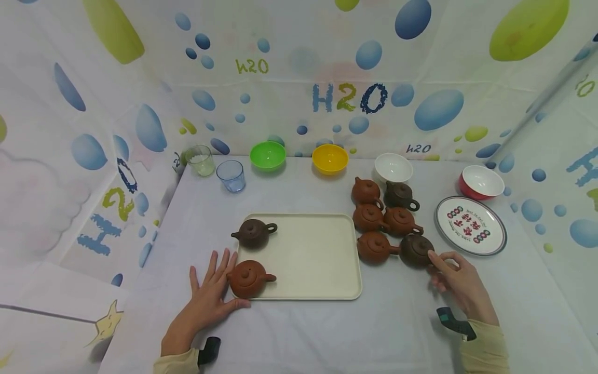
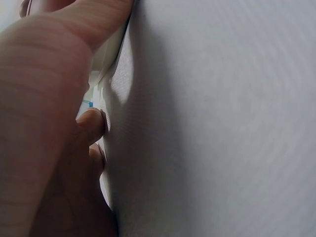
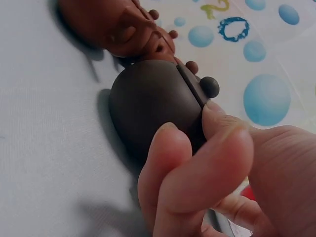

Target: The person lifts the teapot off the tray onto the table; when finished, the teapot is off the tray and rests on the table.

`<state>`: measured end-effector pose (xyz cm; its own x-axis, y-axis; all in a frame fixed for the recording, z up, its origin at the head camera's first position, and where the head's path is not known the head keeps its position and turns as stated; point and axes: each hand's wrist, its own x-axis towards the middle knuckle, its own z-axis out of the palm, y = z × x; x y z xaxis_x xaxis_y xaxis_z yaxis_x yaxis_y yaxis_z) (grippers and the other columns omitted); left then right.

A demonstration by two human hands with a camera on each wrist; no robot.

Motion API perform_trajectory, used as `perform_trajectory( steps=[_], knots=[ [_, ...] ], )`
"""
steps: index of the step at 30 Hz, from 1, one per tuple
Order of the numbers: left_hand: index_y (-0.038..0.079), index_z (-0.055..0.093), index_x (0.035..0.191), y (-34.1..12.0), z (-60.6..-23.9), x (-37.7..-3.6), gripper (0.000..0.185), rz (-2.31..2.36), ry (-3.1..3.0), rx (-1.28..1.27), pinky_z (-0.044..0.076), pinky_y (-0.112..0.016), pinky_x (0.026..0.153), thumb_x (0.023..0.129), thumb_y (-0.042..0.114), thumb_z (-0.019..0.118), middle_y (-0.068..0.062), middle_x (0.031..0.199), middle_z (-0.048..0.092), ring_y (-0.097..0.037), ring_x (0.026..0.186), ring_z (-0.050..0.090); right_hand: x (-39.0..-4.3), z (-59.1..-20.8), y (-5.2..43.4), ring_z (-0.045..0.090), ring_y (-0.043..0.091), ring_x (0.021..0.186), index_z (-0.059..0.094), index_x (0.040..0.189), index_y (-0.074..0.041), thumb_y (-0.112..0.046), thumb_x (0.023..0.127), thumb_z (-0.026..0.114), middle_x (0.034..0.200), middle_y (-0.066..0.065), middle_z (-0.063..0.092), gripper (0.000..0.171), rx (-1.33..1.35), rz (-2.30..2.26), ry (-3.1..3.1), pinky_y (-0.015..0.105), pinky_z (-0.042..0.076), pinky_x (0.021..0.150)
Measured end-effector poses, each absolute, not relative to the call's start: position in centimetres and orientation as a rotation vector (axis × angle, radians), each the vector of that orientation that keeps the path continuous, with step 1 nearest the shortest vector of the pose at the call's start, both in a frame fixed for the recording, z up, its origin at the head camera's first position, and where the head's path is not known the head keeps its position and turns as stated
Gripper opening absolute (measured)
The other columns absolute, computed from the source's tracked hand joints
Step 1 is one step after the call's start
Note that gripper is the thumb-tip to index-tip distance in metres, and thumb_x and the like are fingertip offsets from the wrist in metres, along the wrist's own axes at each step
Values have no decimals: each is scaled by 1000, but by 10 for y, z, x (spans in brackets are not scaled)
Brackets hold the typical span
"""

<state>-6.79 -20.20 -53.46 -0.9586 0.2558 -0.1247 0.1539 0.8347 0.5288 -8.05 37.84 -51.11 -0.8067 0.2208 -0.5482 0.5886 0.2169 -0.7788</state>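
A cream tray (image 1: 317,259) lies mid-table with a dark brown teapot (image 1: 254,233) and a red-brown teapot (image 1: 249,279) on its left side. My left hand (image 1: 212,283) lies flat on the white cloth (image 2: 222,123) at the tray's left edge, fingers straight, beside the red-brown pot. Right of the tray stand several more clay teapots (image 1: 369,217). My right hand (image 1: 441,265) pinches the handle side of the nearest one, a dark teapot (image 1: 417,251). The right wrist view shows thumb and finger closed on that dark teapot (image 3: 153,103).
Along the back stand a clear glass (image 1: 201,160), a blue glass (image 1: 231,175), a green bowl (image 1: 268,155), a yellow bowl (image 1: 329,158) and a white bowl (image 1: 393,167). A red bowl (image 1: 481,182) and a printed plate (image 1: 470,225) sit at the right.
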Motion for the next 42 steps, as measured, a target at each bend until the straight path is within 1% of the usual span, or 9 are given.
perform_trajectory(
  steps=[6, 11, 13, 15, 22, 26, 31, 35, 42],
  knots=[
    [14, 25, 171, -202, -535, -67, 120, 796, 2829, 324, -20, -83, 119, 79, 60, 87, -19, 181, 13, -49, 167, -4, -79, -512, 379, 63, 11, 67, 46, 129, -15, -62, 98, 69, 88, -11, 70, 60, 767, -1600, 2194, 25, 52, 63],
    [15, 24, 172, -201, -534, -68, 120, 803, 2828, 342, -19, -83, 119, 80, 61, 86, -19, 181, 12, -49, 167, -4, -66, -512, 378, 62, 12, 65, 37, 147, -5, -72, 96, 63, 80, -9, 69, 88, 817, -1471, 2295, 26, 47, 68],
    [16, 23, 172, -201, -533, -69, 120, 801, 2829, 347, -19, -83, 119, 80, 61, 86, -19, 181, 12, -49, 167, -4, -57, -511, 378, 62, 13, 64, 34, 150, -2, -74, 96, 61, 76, -8, 69, 94, 865, -1422, 2315, 27, 45, 69],
    [16, 22, 172, -201, -532, -69, 120, 796, 2832, 348, -19, -83, 119, 80, 61, 86, -19, 181, 12, -49, 167, -4, -48, -512, 376, 61, 14, 63, 35, 148, -2, -73, 97, 62, 75, -7, 69, 91, 918, -1417, 2312, 28, 45, 68],
    [16, 23, 172, -203, -531, -68, 120, 800, 2839, 342, -19, -83, 119, 80, 59, 86, -20, 181, 13, -50, 167, -4, -20, -514, 362, 59, 15, 61, 52, 124, -9, -62, 100, 66, 73, -5, 68, 60, 1011, -1477, 2233, 30, 48, 62],
    [15, 23, 172, -203, -532, -68, 120, 802, 2840, 339, -19, -83, 119, 80, 59, 87, -21, 180, 13, -50, 167, -4, -15, -512, 334, 58, 16, 60, 60, 114, -9, -48, 104, 68, 75, -1, 68, 41, 852, -1611, 2176, 31, 51, 55],
    [16, 23, 172, -203, -532, -69, 119, 810, 2842, 354, -19, -83, 119, 80, 59, 87, -20, 181, 12, -49, 167, -4, -26, -509, 283, 64, 16, 60, 62, 118, 0, -31, 106, 69, 93, 7, 72, 34, 448, -1672, 2157, 27, 51, 48],
    [16, 23, 172, -204, -531, -68, 120, 819, 2840, 361, -18, -84, 119, 80, 58, 87, -20, 181, 12, -50, 167, -3, -42, -505, 241, 65, 13, 59, 62, 118, 3, -29, 106, 69, 102, 15, 71, 35, 87, -1694, 2093, 24, 51, 48],
    [15, 24, 172, -204, -532, -66, 120, 822, 2826, 350, -19, -83, 118, 80, 60, 86, -21, 181, 12, -50, 167, -4, -80, -511, 164, 64, 12, 57, 65, 112, -1, -27, 109, 65, 104, 28, 71, 26, -256, -1709, 2042, 24, 51, 47]
  ],
)
